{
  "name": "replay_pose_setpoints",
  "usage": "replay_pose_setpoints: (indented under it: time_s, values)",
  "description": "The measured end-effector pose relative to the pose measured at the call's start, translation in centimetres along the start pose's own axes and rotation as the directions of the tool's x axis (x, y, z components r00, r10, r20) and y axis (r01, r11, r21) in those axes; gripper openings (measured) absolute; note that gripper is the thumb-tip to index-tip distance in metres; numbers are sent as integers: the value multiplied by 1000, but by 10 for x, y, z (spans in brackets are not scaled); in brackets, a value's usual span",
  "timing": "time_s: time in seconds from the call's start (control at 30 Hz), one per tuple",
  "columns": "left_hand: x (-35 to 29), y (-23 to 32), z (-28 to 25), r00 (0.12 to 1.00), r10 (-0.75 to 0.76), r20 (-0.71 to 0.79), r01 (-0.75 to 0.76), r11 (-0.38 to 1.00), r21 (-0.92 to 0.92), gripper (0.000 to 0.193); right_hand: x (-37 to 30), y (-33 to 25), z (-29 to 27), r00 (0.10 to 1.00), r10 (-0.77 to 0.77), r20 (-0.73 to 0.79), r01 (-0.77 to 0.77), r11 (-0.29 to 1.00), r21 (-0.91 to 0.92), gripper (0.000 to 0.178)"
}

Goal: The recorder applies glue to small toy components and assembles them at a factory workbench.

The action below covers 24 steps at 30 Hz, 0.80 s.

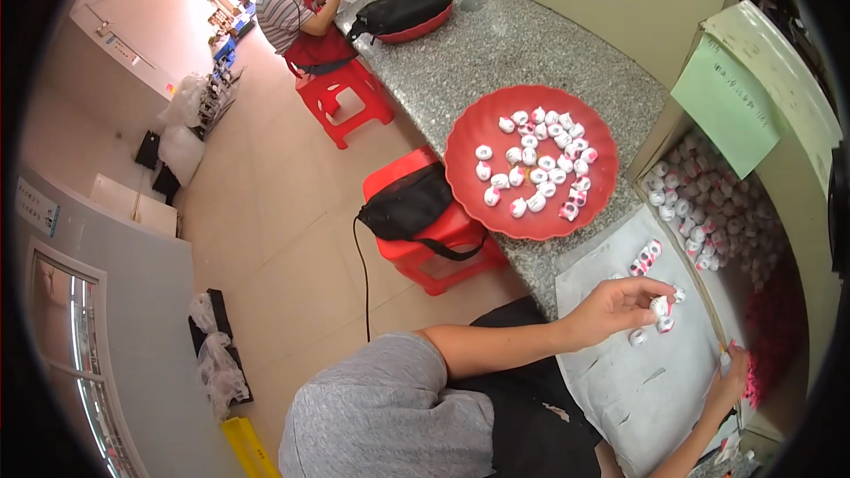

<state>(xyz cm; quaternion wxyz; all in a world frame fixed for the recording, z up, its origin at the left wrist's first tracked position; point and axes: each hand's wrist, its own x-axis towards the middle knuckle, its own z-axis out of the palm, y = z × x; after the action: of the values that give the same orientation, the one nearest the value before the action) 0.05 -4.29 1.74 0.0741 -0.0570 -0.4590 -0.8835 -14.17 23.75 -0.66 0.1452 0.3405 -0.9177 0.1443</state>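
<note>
My left hand [618, 308] is closed over the pale sheet [611, 389], pinching a small white bead with pink marks [660, 304] between thumb and fingertips. A few similar white beads [637, 336] lie on the sheet close to that hand. A short row of pink-and-white beads [646, 257] rests farther up the sheet. At the sheet's right edge, my right hand [731, 375] is curled, its fingers partly hidden. A small whitish thing [724, 359] shows at its fingertips, too small to name.
A red scalloped tray [460, 179] with several white-and-pink beads stands on the speckled counter [522, 44]. Many more beads [708, 186] fill the bin at right, under a green note [728, 106]. Red stools [425, 270] stand left of the counter. Another person [297, 13] sits at its far end.
</note>
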Motion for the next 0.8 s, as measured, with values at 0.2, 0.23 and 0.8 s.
replay_pose_setpoints:
  time_s: [0.2,0.23,0.8]
  values:
    - [-2,-4,4,1000,-3,-28,2,999,-46,37,-9,-12,-2,983,171,-68,-162,980,117,34]
    - [-2,-7,5,999,-10,-35,8,998,-55,38,-8,-28,-9,983,171,-71,-161,979,124,34]
    - [-12,-41,29,988,-117,104,133,977,-166,35,-25,-157,0,727,663,180,-392,185,901,13]
